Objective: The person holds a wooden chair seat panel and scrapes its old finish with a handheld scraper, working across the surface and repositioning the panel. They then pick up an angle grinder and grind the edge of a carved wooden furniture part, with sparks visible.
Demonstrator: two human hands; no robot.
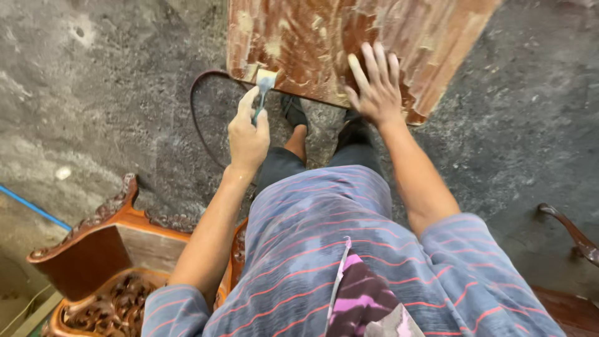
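Two hands work: the left hand (248, 138) grips a scraper (264, 85), blade pointing up at the wooden panel's (293, 43) lower edge, while the right hand (375, 87) lies spread flat on it, nearer.

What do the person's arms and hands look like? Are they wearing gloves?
No gloves: the left hand and right hand are bare, with no rings or watch showing. The forearms are bare too. Short sleeves of a grey-blue shirt with thin red and blue stripes end near the elbows.
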